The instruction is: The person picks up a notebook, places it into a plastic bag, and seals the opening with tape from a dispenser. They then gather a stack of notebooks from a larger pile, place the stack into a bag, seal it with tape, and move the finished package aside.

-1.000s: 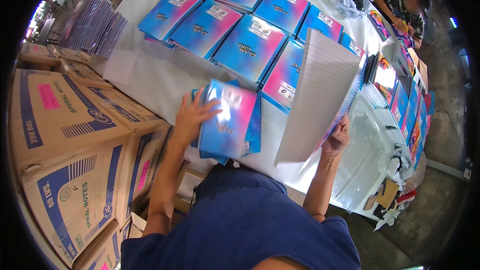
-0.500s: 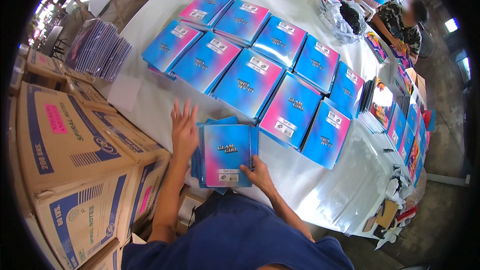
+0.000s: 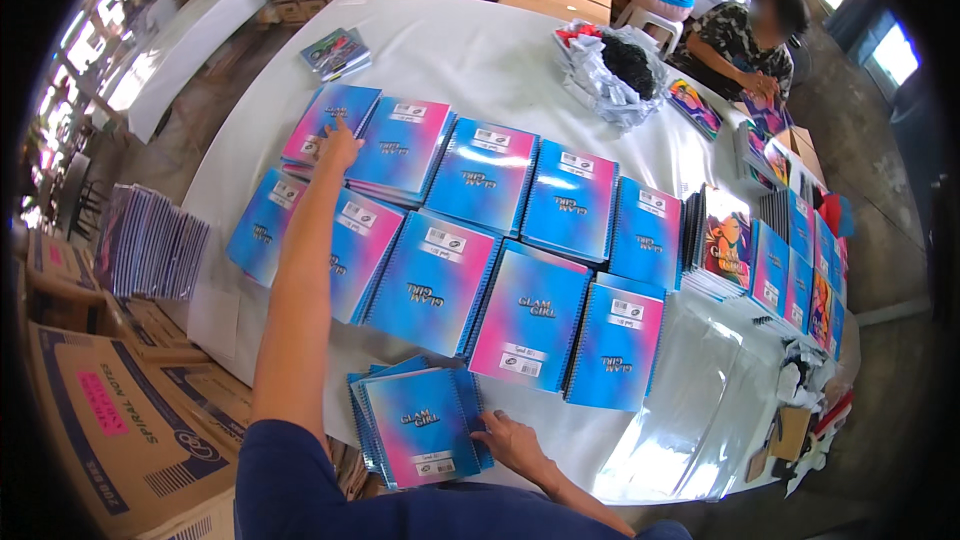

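My left hand (image 3: pixel 338 148) reaches across the table to the far-left stack of pink-and-blue spiral notebooks (image 3: pixel 305 148). Its fingers are apart, with the fingertips on the top cover. Close to my body, a fanned stack of similar notebooks (image 3: pixel 420 430) lies at the table's near edge. At that stack's right side, my right hand (image 3: pixel 515 442) grips the edge with bent fingers; part of the grip is hidden. Between the hands, two rows of stacked notebooks (image 3: pixel 435 280) spread across the table, some turned the opposite way.
Cardboard cartons (image 3: pixel 130 440) stand at the left, beside a tall stack of wrapped notebooks (image 3: pixel 150 240). A small pile (image 3: pixel 335 53) sits at the far left. Beyond a plastic-wrapped bundle (image 3: pixel 615 70), a person (image 3: pixel 740 45) handles colourful notebooks. Clear plastic sheeting (image 3: pixel 680 410) covers the near right.
My left hand has moved from beside the near stack to the far-left notebooks. The view has shifted. My right hand stays by the near stack, its thumb now nearer the edge.
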Available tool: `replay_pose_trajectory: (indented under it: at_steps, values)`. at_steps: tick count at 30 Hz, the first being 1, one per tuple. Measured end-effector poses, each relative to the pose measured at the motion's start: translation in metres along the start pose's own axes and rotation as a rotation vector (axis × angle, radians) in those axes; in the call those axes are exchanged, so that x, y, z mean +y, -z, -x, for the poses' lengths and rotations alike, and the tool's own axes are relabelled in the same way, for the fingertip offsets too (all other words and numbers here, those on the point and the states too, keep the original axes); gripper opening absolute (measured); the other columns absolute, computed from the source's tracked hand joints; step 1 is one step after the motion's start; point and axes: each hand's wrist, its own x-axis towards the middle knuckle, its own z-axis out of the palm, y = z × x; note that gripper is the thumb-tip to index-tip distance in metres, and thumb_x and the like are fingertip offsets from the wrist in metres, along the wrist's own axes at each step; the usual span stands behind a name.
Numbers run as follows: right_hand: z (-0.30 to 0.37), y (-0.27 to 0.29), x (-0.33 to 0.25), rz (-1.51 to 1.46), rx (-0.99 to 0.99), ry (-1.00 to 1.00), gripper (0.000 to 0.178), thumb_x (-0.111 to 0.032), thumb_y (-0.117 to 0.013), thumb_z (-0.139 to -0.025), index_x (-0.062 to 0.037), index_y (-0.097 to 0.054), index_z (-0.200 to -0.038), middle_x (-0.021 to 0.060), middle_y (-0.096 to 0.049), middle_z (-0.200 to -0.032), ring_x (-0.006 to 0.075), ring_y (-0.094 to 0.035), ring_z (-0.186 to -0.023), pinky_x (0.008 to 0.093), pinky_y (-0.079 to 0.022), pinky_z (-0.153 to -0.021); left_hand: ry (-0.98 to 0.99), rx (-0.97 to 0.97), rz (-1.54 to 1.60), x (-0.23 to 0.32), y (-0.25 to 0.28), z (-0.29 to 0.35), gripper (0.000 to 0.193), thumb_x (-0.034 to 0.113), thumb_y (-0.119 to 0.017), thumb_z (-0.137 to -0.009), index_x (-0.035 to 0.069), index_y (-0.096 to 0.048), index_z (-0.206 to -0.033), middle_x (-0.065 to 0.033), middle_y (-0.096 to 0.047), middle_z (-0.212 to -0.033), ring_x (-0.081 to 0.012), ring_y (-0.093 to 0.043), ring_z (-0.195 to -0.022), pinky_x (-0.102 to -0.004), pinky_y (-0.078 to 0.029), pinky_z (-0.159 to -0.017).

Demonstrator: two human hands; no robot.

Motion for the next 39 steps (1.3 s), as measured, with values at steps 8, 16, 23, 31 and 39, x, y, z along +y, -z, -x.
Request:
replay_pose_trajectory:
  at_steps: [8,16,23,31,39]
  values:
    - [-0.015,-0.034,0.019,-0.422,0.301,-0.016,0.039,-0.032,-0.058,-0.091,-0.0015,-0.046,-0.113,0.0231,-0.062,-0.090,0.0416,-0.062,-0.083,0.0467,-0.049,-0.068,-0.429,0.031,-0.050,-0.002,0.058,0.085,0.068,0.008,-0.056,-0.080,0.014,-0.033,-0.144,-0.0214,-0.060,-0.118,-0.0380,-0.064,-0.092,-0.0478,-0.052,-0.080]
    - [-0.032,-0.060,0.060,-0.761,0.186,-0.202,0.052,-0.052,-0.042,-0.096,-0.0032,-0.057,-0.090,0.0030,-0.055,-0.072,0.0150,-0.052,-0.066,0.0295,-0.044,-0.060,-0.730,0.158,0.647,-0.087,0.035,0.404,0.064,-0.017,-0.048,-0.070,0.021,-0.065,-0.119,-0.0068,-0.056,-0.132,-0.0287,-0.034,-0.137,-0.0470,-0.019,-0.113]
    - [-0.016,-0.027,0.021,-1.022,0.031,-0.303,0.081,-0.070,-0.038,-0.088,0.0039,-0.056,-0.116,0.0089,-0.061,-0.096,0.0185,-0.058,-0.085,0.0333,-0.047,-0.078,-0.539,0.027,0.323,-0.136,-0.012,0.531,0.063,-0.010,-0.046,-0.078,0.020,-0.053,-0.133,-0.0101,-0.038,-0.146,-0.0338,-0.028,-0.138,-0.0520,-0.020,-0.112]
    - [-0.016,-0.047,0.002,-0.822,0.036,-0.287,0.090,-0.073,-0.045,-0.083,0.0114,-0.057,-0.112,0.0186,-0.063,-0.100,0.0250,-0.059,-0.100,0.0388,-0.047,-0.087,-0.023,-0.013,0.779,-0.122,-0.067,0.544,0.061,0.026,-0.052,-0.094,0.000,-0.028,-0.144,-0.0197,-0.033,-0.146,-0.0296,-0.031,-0.136,-0.0358,-0.025,-0.110]
    - [-0.023,-0.058,-0.024,-0.939,0.099,-0.095,0.078,-0.052,-0.072,-0.078,0.0083,-0.049,-0.122,0.0158,-0.060,-0.110,0.0229,-0.058,-0.100,0.0326,-0.047,-0.087,0.018,-0.422,1.675,-0.111,-0.033,0.550,0.071,0.022,-0.064,-0.086,0.003,-0.028,-0.144,-0.0118,-0.044,-0.132,-0.0220,-0.045,-0.118,-0.0335,-0.034,-0.101]
